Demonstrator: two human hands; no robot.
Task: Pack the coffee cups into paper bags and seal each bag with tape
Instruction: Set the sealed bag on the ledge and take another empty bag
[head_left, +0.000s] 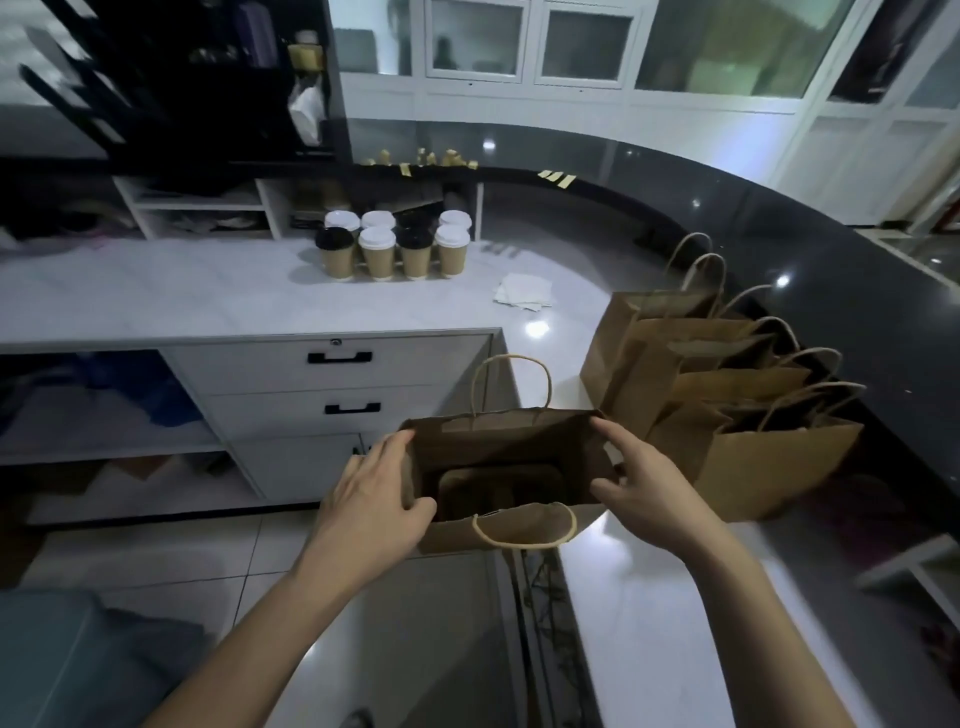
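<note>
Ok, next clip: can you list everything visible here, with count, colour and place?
Open brown paper bag: one, brown, held at the counter corner, a cardboard cup tray inside.
Kraft paper coffee cups with lids: about eight, tan; several white lids, at least two black; clustered on the white counter.
Standing brown paper bags with twine handles: about four, brown, in a row at right beside the dark curved counter.
White napkins: small stack, white, on the counter right of the cups.
Yellow tape strips: several, yellow, stuck along the dark counter edge.
White drawers with black handles: two, white, under the counter.
Left hand: gripping the bag's left edge.
Right hand: gripping the bag's right edge.
</note>
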